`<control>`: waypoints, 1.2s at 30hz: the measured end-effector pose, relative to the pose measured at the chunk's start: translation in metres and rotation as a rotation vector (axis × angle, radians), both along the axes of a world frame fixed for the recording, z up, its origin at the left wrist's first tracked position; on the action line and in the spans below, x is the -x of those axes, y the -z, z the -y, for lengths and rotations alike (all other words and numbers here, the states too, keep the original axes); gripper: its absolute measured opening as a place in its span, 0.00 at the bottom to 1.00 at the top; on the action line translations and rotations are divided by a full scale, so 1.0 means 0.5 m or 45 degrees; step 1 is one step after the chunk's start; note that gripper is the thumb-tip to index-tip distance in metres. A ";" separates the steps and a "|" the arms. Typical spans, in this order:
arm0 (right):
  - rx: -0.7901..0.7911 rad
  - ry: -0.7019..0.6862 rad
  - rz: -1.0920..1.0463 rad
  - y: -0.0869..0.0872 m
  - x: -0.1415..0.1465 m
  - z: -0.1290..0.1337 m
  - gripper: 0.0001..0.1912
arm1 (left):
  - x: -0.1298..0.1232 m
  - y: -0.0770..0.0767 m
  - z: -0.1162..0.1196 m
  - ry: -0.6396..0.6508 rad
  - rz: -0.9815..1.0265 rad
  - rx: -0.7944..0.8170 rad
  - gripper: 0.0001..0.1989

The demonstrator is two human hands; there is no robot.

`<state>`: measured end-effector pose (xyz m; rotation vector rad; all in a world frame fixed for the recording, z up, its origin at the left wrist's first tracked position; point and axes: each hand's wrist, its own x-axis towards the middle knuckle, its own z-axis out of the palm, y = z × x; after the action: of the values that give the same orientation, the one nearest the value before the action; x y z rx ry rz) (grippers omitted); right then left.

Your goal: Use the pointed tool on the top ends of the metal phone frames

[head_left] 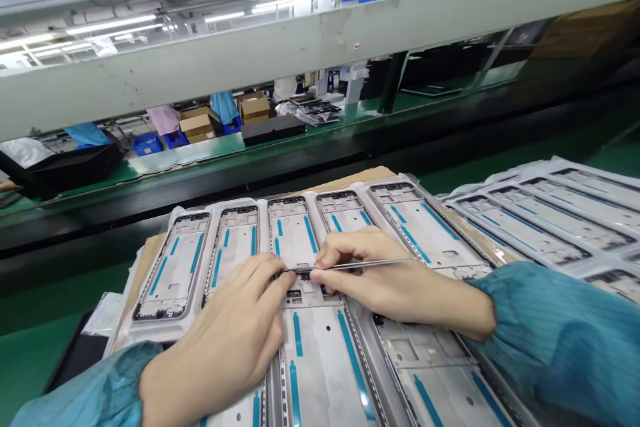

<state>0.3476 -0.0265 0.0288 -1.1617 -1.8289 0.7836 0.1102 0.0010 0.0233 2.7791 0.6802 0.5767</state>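
A slender steel pair of tweezers [365, 265] lies pinched between the thumb and curled fingers of the right hand [395, 280], its tips closed and reaching the top end of a silver metal phone mid-frame [313, 373] with blue adhesive strips. The frame lies flat at the centre of the view, beneath both hands. The fingers of the left hand [225, 327] curl over that same end beside the tweezer tips; whether they grip anything, I cannot tell. Similar frames [173, 267] sit side by side in a clear plastic tray [150, 340] on a brown cardboard sheet [150, 267]. Teal ribbed sleeves [560, 340] cover both wrists. A white paper sheet [103, 313] at lower left has no legible writing.
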 end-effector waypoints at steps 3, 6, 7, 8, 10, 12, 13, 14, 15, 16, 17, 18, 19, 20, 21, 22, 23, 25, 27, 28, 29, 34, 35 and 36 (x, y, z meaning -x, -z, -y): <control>0.003 0.011 0.044 0.002 -0.003 -0.002 0.12 | -0.001 0.002 0.001 0.002 -0.115 -0.051 0.44; -0.012 0.020 0.071 0.004 -0.003 -0.006 0.13 | 0.000 0.006 0.001 -0.004 -0.187 -0.065 0.43; -0.007 0.020 0.059 0.005 -0.003 -0.008 0.12 | 0.000 0.007 0.000 -0.007 -0.182 -0.060 0.42; 0.004 0.019 0.038 0.004 -0.001 -0.009 0.11 | 0.001 0.008 0.000 -0.004 -0.166 -0.053 0.41; 0.063 0.016 -0.044 0.003 0.001 -0.012 0.10 | 0.003 0.010 -0.002 -0.003 -0.124 -0.047 0.40; 0.182 0.026 -0.177 0.000 0.004 -0.014 0.11 | 0.002 0.011 -0.003 0.000 -0.103 -0.060 0.38; 0.247 0.033 -0.243 -0.001 0.005 -0.015 0.12 | 0.001 0.010 -0.003 0.005 -0.104 -0.072 0.37; 0.296 0.043 -0.290 -0.002 0.005 -0.015 0.13 | 0.000 0.010 -0.004 0.012 -0.109 -0.085 0.37; 0.315 0.051 -0.305 -0.003 0.005 -0.015 0.13 | -0.002 0.009 -0.004 0.016 -0.111 -0.097 0.36; 0.300 0.053 -0.290 -0.004 0.005 -0.014 0.13 | -0.003 0.009 -0.004 0.025 -0.112 -0.106 0.36; 0.266 0.049 -0.256 -0.004 0.004 -0.014 0.13 | -0.005 0.009 -0.005 0.031 -0.113 -0.114 0.36; 0.225 0.042 -0.216 -0.004 0.004 -0.013 0.12 | -0.005 0.009 -0.005 0.031 -0.114 -0.123 0.36; 0.181 0.036 -0.179 -0.004 0.004 -0.012 0.12 | -0.006 0.009 -0.005 0.032 -0.113 -0.135 0.36; 0.142 0.032 -0.149 -0.004 0.003 -0.011 0.12 | -0.006 0.009 -0.005 0.030 -0.114 -0.146 0.36; 0.105 0.033 -0.126 -0.004 0.003 -0.010 0.11 | -0.005 0.010 -0.004 0.029 -0.116 -0.156 0.36; 0.074 0.036 -0.109 -0.003 0.003 -0.010 0.11 | -0.005 0.009 -0.004 0.030 -0.116 -0.164 0.36; 0.054 0.034 -0.098 -0.002 0.003 -0.009 0.11 | -0.005 0.009 -0.004 0.027 -0.113 -0.168 0.36; 0.074 0.017 -0.126 -0.001 0.002 -0.009 0.10 | -0.005 0.008 -0.003 0.021 -0.111 -0.167 0.37; 0.144 -0.002 -0.195 0.001 0.002 -0.008 0.10 | -0.006 0.006 -0.002 0.010 -0.118 -0.171 0.38; 0.177 -0.007 -0.222 0.001 0.002 -0.008 0.11 | -0.007 0.005 -0.002 0.006 -0.126 -0.179 0.38; 0.188 -0.006 -0.229 0.001 0.002 -0.008 0.11 | -0.008 0.004 -0.002 0.007 -0.136 -0.191 0.38; 0.005 0.003 -0.121 0.001 0.002 -0.009 0.11 | -0.014 -0.006 0.001 -0.015 -0.203 -0.193 0.32; 0.015 0.003 -0.142 0.001 0.002 -0.010 0.11 | -0.015 -0.009 0.001 -0.022 -0.235 -0.170 0.31; 0.060 0.007 -0.187 0.001 0.002 -0.011 0.11 | -0.015 -0.013 0.000 -0.025 -0.268 -0.143 0.30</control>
<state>0.3465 -0.0210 0.0281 -1.1087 -1.6936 0.8894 0.1179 0.0009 0.0296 2.9699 0.7388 0.3384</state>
